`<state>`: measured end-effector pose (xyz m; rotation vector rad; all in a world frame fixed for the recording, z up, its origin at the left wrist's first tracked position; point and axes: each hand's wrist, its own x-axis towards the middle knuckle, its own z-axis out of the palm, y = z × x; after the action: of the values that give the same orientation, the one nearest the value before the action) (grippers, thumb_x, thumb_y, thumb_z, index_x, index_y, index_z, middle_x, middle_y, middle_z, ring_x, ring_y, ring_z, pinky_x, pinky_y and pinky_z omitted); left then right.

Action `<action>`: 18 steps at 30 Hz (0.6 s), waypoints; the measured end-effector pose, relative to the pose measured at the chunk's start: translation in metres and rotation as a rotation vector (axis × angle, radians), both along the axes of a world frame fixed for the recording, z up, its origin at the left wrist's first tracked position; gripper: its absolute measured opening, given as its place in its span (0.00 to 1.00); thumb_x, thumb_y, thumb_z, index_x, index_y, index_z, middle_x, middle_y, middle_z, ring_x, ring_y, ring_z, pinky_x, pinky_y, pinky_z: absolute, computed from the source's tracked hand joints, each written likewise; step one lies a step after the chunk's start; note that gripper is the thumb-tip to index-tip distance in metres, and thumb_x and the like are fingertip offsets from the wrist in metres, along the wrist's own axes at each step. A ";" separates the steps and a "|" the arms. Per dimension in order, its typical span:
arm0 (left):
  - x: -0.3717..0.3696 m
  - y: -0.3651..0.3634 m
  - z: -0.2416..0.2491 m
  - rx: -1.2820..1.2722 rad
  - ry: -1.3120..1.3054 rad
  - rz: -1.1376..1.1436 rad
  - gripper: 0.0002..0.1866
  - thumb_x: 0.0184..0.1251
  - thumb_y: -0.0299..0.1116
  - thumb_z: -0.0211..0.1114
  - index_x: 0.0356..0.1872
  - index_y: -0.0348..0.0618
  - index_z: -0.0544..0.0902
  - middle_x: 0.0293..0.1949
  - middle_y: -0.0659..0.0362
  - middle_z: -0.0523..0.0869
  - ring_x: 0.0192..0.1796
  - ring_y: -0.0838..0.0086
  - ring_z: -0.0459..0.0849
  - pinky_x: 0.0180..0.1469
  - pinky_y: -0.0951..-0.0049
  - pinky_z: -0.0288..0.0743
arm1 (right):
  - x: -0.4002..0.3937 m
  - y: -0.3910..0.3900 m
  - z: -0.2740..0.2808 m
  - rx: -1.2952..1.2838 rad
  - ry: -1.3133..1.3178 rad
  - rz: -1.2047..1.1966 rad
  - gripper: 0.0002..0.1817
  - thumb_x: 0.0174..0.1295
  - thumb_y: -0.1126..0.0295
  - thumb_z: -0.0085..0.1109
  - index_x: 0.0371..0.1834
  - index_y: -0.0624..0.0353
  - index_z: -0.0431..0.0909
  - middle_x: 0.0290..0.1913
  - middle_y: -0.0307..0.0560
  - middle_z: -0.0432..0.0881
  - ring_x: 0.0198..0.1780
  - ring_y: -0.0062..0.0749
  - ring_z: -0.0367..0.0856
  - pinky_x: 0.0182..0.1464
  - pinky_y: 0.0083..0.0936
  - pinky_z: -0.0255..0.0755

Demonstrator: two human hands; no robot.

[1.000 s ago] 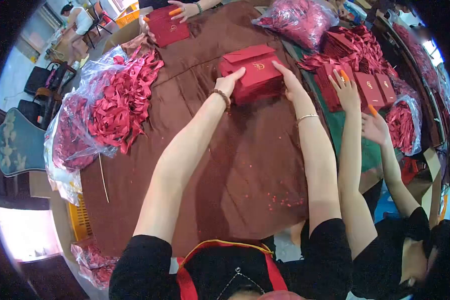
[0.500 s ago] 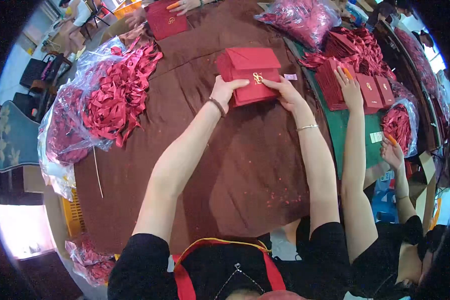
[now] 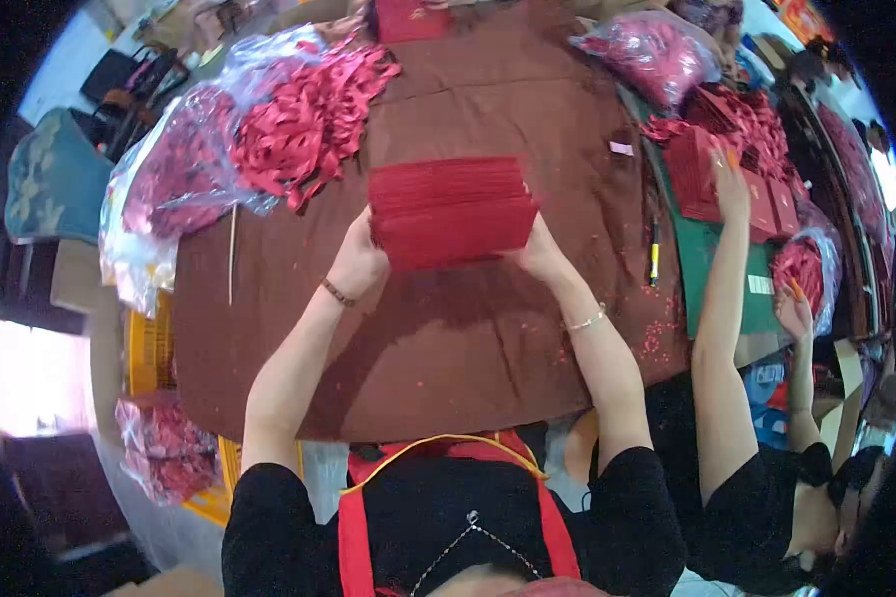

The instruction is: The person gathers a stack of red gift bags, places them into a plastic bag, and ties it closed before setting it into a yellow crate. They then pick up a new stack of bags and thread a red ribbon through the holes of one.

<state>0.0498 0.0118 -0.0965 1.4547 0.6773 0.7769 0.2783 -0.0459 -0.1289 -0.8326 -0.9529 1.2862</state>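
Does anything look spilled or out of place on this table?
Yes: red specks lie scattered on the brown cloth, thickest beside the person's right forearm, like loose debris. A small pale slip also lies by itself, apart from the held red stack.

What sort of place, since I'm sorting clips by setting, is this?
Likely a hand-assembly or packing workshop: a thick red stack is held above a brown-covered table, red ribbons are heaped at its side, and a co-worker's hand is at another red stack.
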 end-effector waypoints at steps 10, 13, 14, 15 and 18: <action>-0.066 -0.046 -0.018 1.529 0.263 0.188 0.18 0.49 0.32 0.63 0.44 0.59 0.76 0.54 0.59 0.76 0.57 0.62 0.72 0.63 0.55 0.57 | -0.008 -0.031 0.011 0.971 -1.280 -0.287 0.27 0.48 0.74 0.60 0.55 0.53 0.65 0.55 0.53 0.71 0.46 0.42 0.75 0.47 0.32 0.71; -0.062 -0.045 -0.037 1.734 0.388 0.264 0.17 0.51 0.36 0.58 0.43 0.71 0.75 0.56 0.63 0.74 0.60 0.68 0.68 0.65 0.58 0.50 | -0.006 -0.050 0.004 0.248 -1.028 -0.116 0.24 0.55 0.77 0.54 0.57 0.52 0.65 0.56 0.53 0.69 0.43 0.41 0.76 0.45 0.32 0.72; -0.063 -0.041 -0.044 1.722 0.429 0.199 0.17 0.51 0.36 0.58 0.43 0.71 0.75 0.56 0.63 0.74 0.60 0.68 0.68 0.64 0.57 0.50 | 0.001 -0.051 -0.005 0.571 -1.384 -0.203 0.25 0.58 0.76 0.53 0.60 0.54 0.63 0.56 0.53 0.70 0.43 0.42 0.76 0.48 0.31 0.72; -0.065 -0.038 -0.051 1.712 0.470 0.136 0.17 0.51 0.36 0.58 0.44 0.72 0.75 0.56 0.64 0.74 0.60 0.69 0.68 0.64 0.56 0.50 | 0.001 -0.057 -0.008 0.447 -1.289 -0.181 0.25 0.59 0.75 0.53 0.61 0.54 0.62 0.55 0.53 0.70 0.44 0.39 0.76 0.49 0.31 0.72; -0.072 -0.036 -0.057 1.661 0.494 0.051 0.19 0.52 0.36 0.57 0.47 0.71 0.74 0.56 0.63 0.73 0.60 0.70 0.68 0.60 0.54 0.53 | -0.007 -0.068 -0.008 -0.248 -0.661 -0.044 0.23 0.66 0.62 0.45 0.63 0.56 0.60 0.55 0.49 0.70 0.50 0.32 0.74 0.50 0.29 0.70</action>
<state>-0.0226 -0.0241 -0.1539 3.2116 0.3231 1.0677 0.2714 -0.1143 -0.1366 -1.5199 -1.2901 1.1165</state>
